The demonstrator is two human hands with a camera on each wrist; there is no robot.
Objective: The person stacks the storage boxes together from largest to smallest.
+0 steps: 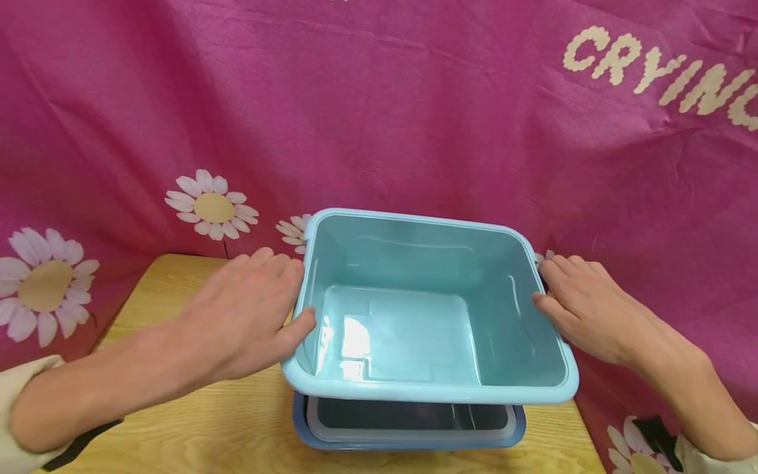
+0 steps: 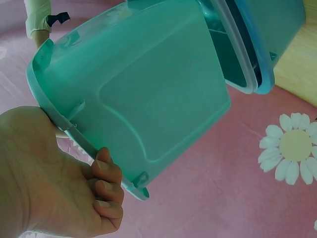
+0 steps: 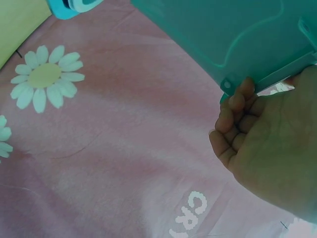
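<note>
A light blue plastic storage bin, with nothing inside, is held up and tilted so its opening faces the head camera. My left hand grips the left rim, thumb over the edge and fingers curled underneath, as the left wrist view shows at the rim. On the opposite side my right hand holds the right rim the same way; its curled fingers show under the edge in the right wrist view. Below the raised bin stands a darker blue bin with a pale-rimmed container nested in it.
The bins are over a wooden table. Behind and beside it hangs a magenta cloth printed with white daisies and cream letters. The cloth closes off the table's back and right sides.
</note>
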